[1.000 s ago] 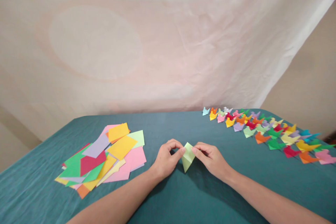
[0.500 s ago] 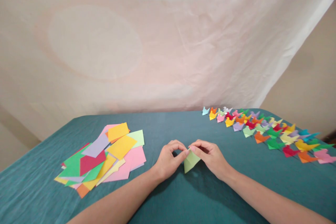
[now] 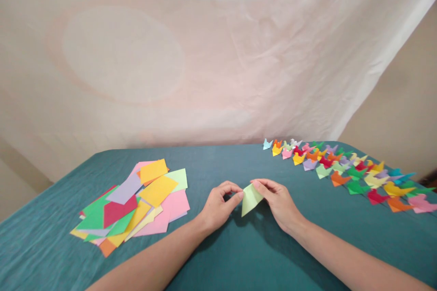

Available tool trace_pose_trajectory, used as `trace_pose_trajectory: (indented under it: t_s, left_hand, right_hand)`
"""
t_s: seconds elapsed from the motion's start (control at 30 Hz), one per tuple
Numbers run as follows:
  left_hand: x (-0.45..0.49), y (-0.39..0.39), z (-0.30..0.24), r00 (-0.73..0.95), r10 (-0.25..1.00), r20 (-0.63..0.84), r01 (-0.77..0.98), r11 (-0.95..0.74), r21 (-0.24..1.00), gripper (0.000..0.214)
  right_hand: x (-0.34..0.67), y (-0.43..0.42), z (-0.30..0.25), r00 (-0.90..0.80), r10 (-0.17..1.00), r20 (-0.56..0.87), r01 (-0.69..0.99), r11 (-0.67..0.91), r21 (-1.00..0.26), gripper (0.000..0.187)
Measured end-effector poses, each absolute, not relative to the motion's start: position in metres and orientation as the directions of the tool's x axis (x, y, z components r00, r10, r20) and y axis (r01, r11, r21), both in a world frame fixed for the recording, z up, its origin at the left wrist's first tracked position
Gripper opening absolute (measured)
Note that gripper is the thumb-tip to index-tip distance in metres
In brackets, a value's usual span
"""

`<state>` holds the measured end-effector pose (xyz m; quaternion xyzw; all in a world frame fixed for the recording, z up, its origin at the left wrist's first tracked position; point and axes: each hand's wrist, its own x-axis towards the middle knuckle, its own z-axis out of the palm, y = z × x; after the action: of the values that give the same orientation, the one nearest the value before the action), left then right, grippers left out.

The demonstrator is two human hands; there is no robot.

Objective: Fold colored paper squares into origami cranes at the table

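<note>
A small pale green folded paper (image 3: 251,199) is held just above the table, between my two hands. My left hand (image 3: 221,205) pinches its left corner with thumb and forefinger. On the other side, my right hand (image 3: 278,202) grips the upper right edge, thumb in front and fingers behind. The paper tapers to a point at its lower left, and a crease runs down its face. My fingers cover its upper right part.
To the left lies a loose pile of coloured paper squares (image 3: 120,213). Rows of folded paper birds (image 3: 339,178) stand at the right on the teal tablecloth (image 3: 218,259). Behind the table hangs a pale cloth (image 3: 211,54).
My right hand has shifted slightly right and turned the paper, so more of its face shows. The left hand keeps nearly the same place. The pile and birds have not moved.
</note>
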<state>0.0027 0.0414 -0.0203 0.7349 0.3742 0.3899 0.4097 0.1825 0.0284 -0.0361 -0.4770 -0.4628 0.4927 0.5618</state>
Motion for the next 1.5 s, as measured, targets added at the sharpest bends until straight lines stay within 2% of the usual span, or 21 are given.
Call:
trace_pose_trajectory:
  t_s: [0.13, 0.37, 0.53, 0.73, 1.03, 1.27, 1.5]
  left_hand:
    - [0.0028, 0.0417, -0.0217, 0.406, 0.871, 0.278, 0.219, -0.388, 0.895, 0.017]
    - [0.0018, 0.0408, -0.021, 0.37, 0.887, 0.275, 0.25, -0.381, 0.89, 0.017]
    - [0.0043, 0.04, -0.0193, 0.347, 0.898, 0.272, 0.29, -0.379, 0.879, 0.015]
    - [0.006, 0.0394, -0.0204, 0.329, 0.901, 0.281, 0.305, -0.383, 0.872, 0.015]
    - [0.0027, 0.0406, -0.021, 0.316, 0.885, 0.341, 0.282, -0.431, 0.857, 0.019]
    - [0.002, 0.0392, -0.0245, 0.249, 0.821, 0.514, 0.354, -0.571, 0.741, 0.019]
    - [0.0017, 0.0388, -0.0263, 0.296, 0.804, 0.515, 0.443, -0.593, 0.672, 0.018]
  right_hand:
    - [0.1814, 0.0275, -0.0344, 0.044, 0.997, 0.062, -0.105, 0.066, -0.992, 0.029]
    - [0.1844, 0.0248, -0.033, -0.092, 0.984, 0.149, 0.042, 0.154, -0.987, 0.023]
    - [0.1847, 0.0257, -0.0337, -0.101, 0.978, 0.183, 0.126, 0.195, -0.973, 0.023]
    - [0.1844, 0.0254, -0.0357, -0.086, 0.981, 0.172, 0.091, 0.18, -0.98, 0.023]
    - [0.1869, 0.025, -0.0364, -0.203, 0.964, 0.171, 0.216, 0.214, -0.953, 0.023]
    - [0.187, 0.0292, -0.036, -0.065, 0.987, 0.148, 0.177, 0.158, -0.972, 0.026]
    - [0.1872, 0.03, -0.0359, -0.044, 0.975, 0.216, 0.229, 0.22, -0.948, 0.024]
